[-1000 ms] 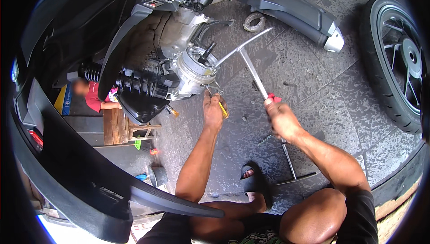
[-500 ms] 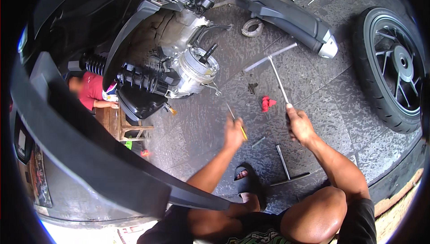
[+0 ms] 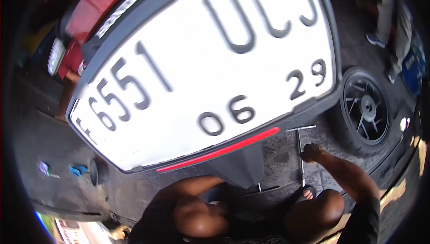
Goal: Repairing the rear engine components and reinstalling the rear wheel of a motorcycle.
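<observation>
The right hand [image 3: 312, 153] is gripping a T-wrench [image 3: 301, 154] by the loose wheel [image 3: 365, 109], refitting undone; a plate [image 3: 201, 69] is hiding the left hand, grip untellable.

The floor [image 3: 45, 141] is dark grey concrete, rough and stained, lit by hard daylight. A big white number plate [image 3: 210, 64] on a dark scooter tail fills most of the view. A loose black wheel [image 3: 365, 109] lies flat at the right. Blue scraps [image 3: 78, 170] lie at the far left. Someone's legs [image 3: 389, 15] stand at the upper right.
</observation>
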